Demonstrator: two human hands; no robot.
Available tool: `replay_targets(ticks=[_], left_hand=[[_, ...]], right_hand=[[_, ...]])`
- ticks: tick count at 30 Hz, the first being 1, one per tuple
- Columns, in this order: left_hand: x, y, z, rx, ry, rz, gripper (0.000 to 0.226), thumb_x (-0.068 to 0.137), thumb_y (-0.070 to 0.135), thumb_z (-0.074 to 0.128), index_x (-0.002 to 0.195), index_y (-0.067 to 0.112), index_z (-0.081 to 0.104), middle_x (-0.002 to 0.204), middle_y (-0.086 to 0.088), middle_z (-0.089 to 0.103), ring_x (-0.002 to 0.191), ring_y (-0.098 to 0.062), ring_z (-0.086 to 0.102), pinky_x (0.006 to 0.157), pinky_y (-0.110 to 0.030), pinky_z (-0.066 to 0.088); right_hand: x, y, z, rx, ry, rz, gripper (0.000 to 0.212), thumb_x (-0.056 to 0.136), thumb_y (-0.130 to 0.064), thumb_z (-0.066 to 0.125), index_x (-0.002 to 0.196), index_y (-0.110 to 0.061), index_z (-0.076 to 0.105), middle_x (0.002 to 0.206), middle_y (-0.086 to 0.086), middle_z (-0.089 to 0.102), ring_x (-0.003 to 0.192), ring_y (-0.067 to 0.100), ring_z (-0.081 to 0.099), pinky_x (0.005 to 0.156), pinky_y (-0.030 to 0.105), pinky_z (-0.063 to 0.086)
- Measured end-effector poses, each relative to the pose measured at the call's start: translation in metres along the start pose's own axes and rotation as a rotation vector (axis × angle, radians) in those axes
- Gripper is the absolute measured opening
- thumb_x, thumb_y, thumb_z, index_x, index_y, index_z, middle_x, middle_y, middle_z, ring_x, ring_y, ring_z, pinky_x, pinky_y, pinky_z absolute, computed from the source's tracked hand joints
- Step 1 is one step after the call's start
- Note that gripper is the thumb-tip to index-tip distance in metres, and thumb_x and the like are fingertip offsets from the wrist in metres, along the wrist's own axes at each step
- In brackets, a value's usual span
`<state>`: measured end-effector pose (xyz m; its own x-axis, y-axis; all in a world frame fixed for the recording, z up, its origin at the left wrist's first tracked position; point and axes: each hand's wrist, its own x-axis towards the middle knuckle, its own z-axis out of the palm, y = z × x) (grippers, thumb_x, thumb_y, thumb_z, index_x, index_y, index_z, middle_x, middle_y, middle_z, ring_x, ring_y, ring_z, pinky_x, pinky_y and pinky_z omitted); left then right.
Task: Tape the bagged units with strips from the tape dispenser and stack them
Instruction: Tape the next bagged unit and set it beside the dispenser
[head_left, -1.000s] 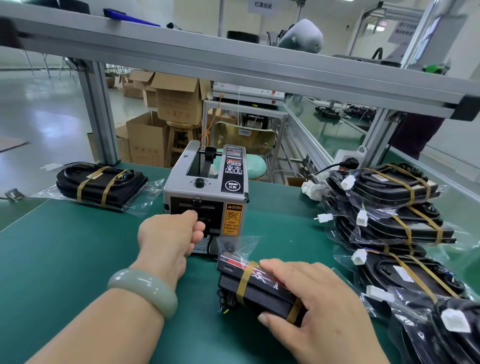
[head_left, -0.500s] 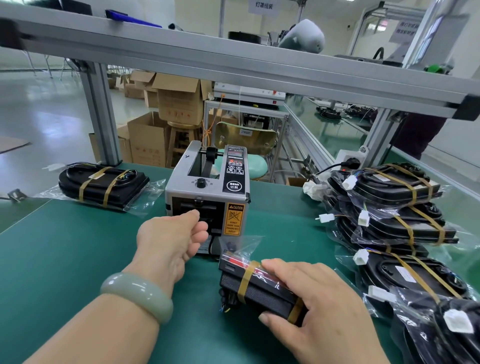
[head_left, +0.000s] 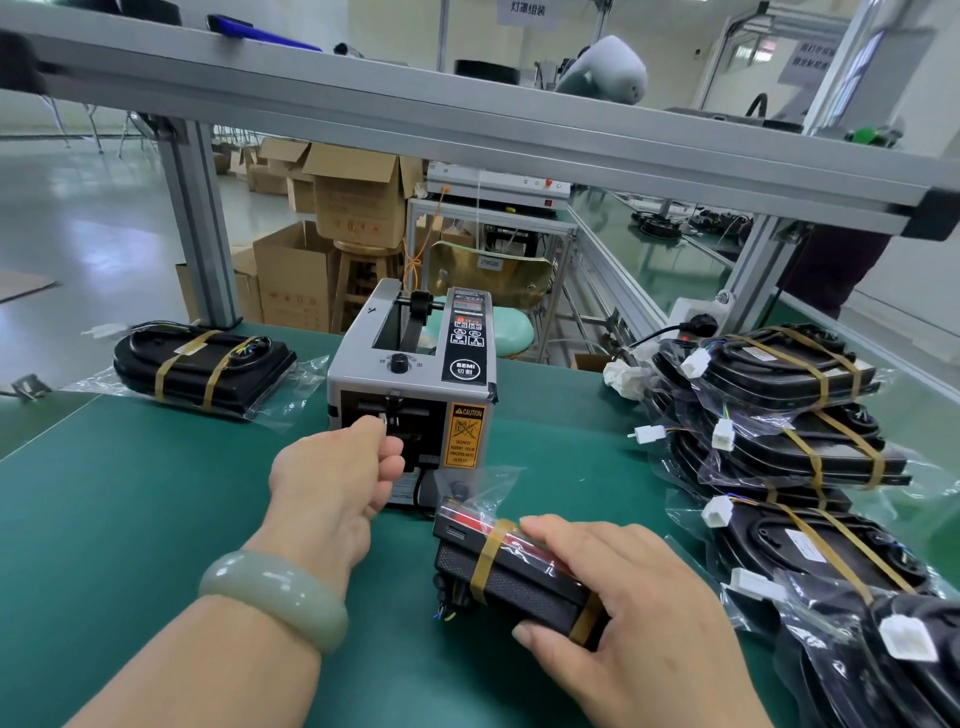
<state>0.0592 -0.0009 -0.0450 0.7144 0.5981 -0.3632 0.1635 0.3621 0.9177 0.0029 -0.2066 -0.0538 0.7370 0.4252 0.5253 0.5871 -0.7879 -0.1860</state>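
Right hand grips bagged unit — left hand at tape dispenser.

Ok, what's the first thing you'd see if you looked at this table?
The grey box-shaped tape dispenser with its orange caution sticker sits in the middle of the green table, the left hand at its outlet. Nearer, the right hand holds a black bagged unit banded with tan tape. A heap of similar taped units fills the table's right side.
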Motion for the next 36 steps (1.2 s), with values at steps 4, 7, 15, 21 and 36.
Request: replay_targets(ticks=[4, 7, 15, 21, 36], left_hand=[[-0.022, -0.001, -0.023, -0.010, -0.225, -0.020, 0.017, 0.089, 0.018, 0.060, 0.073, 0.014, 0.060, 0.049, 0.006, 0.061, 0.037, -0.002, 0.051, 0.035, -0.013, 0.039], [-0.039, -0.005, -0.036, 0.021, -0.334, 0.004, 0.018, 0.086, 0.027, 0.063, 0.072, 0.016, 0.061, 0.055, 0.003, 0.060, 0.041, -0.006, 0.049, 0.038, -0.017, 0.039], [-0.066, -0.027, -0.046, 0.171, -0.351, 0.213, 0.040, 0.047, 0.053, 0.083, 0.070, 0.021, 0.073, 0.070, 0.002, 0.060, 0.077, -0.016, 0.053, 0.084, -0.040, 0.045], [-0.066, -0.045, -0.043, 0.178, -0.350, 0.224, 0.027, 0.060, 0.052, 0.074, 0.078, 0.032, 0.075, 0.086, 0.002, 0.075, 0.095, -0.018, 0.066, 0.098, -0.047, 0.046], [-0.075, -0.046, -0.036, 0.197, -0.209, 0.314, 0.014, 0.080, 0.031, 0.068, 0.067, 0.031, 0.074, 0.045, 0.013, 0.057, 0.043, 0.003, 0.047, 0.062, -0.026, 0.040]], right_hand=[[0.000, 0.001, 0.000, 0.009, 0.000, 0.003, 0.067, 0.050, -0.057, 0.063, 0.114, -0.043, 0.052, 0.094, -0.028, 0.063, 0.077, 0.004, 0.055, 0.062, 0.018, 0.051], [0.000, 0.001, 0.000, 0.020, 0.004, 0.001, 0.070, 0.048, -0.055, 0.066, 0.115, -0.042, 0.051, 0.093, -0.027, 0.063, 0.077, 0.004, 0.055, 0.060, 0.019, 0.051], [-0.002, -0.002, 0.001, 0.000, 0.019, -0.016, 0.069, 0.047, -0.055, 0.067, 0.113, -0.044, 0.051, 0.092, -0.026, 0.063, 0.078, 0.006, 0.050, 0.061, 0.018, 0.050], [-0.001, -0.003, 0.002, -0.006, 0.010, 0.001, 0.066, 0.046, -0.054, 0.068, 0.110, -0.043, 0.057, 0.090, -0.026, 0.063, 0.075, 0.007, 0.058, 0.061, 0.019, 0.050], [-0.002, -0.002, 0.002, -0.020, -0.022, 0.019, 0.063, 0.049, -0.053, 0.069, 0.111, -0.042, 0.062, 0.091, -0.026, 0.063, 0.075, 0.009, 0.058, 0.062, 0.020, 0.049]])
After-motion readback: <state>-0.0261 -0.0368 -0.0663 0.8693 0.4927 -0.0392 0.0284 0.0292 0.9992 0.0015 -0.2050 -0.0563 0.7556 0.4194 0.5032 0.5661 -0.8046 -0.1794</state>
